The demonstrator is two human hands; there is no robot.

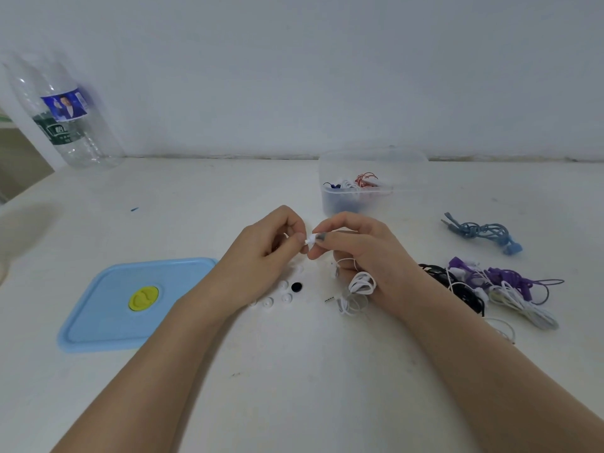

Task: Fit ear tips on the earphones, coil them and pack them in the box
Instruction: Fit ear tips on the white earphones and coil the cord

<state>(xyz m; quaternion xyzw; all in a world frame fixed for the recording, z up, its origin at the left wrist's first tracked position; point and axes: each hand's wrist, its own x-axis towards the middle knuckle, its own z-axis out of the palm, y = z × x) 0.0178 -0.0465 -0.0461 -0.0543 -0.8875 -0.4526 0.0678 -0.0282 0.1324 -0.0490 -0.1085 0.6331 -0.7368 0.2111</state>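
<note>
Head view, and we're in the fitting step: both hands meet just above the table, working a white ear tip (308,240) onto a white earbud. Left hand (266,253) pinches the tip between thumb and forefinger, the other fingers curled under. Right hand (356,253) pinches the earbud (314,238) at its fingertips, wrist tilted inward, while the white cable (359,286) trails down from its palm in loose loops to the table. Tip and bud are touching; whether it's fully seated, too small to tell. Next it likely needs a firm push and a twist. Spare ear tips (284,294) lie below the hands. The clear box (358,188), already holding coiled pairs, waits just beyond, its blue lid (108,308) off to the left.
</note>
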